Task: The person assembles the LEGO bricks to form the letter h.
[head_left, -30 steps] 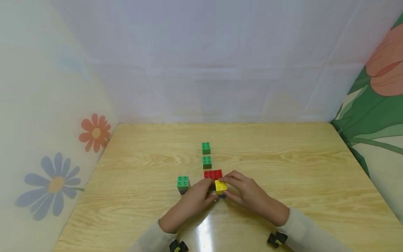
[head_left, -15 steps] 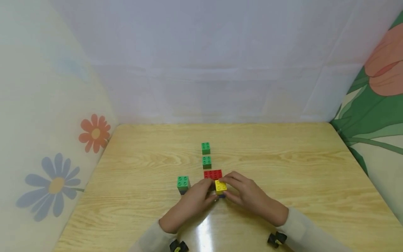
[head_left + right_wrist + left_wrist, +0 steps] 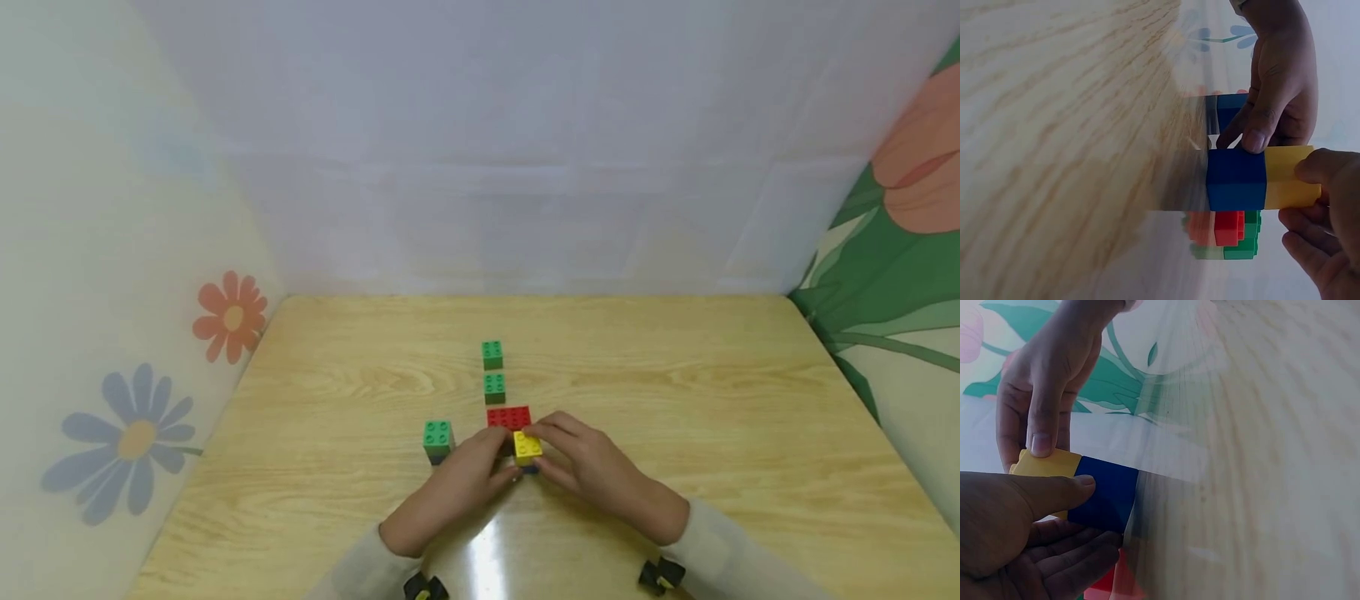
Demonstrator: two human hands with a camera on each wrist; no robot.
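Note:
A yellow brick (image 3: 527,447) sits on top of a blue brick (image 3: 1104,495), the pair standing on the table. My right hand (image 3: 603,475) pinches the yellow brick between thumb and fingers, as the right wrist view shows with the yellow brick (image 3: 1290,177) at its fingertips. My left hand (image 3: 461,479) holds the blue brick (image 3: 1237,179) low down, its thumb across the side near the yellow one. Just behind the pair lies a red brick (image 3: 508,416), partly hidden by the hands.
Two green bricks (image 3: 492,355) (image 3: 494,388) stand in a line behind the red one. Left of my left hand is a green brick (image 3: 438,435) on a dark blue one. A white cloth (image 3: 525,167) hangs behind the wooden table (image 3: 675,358).

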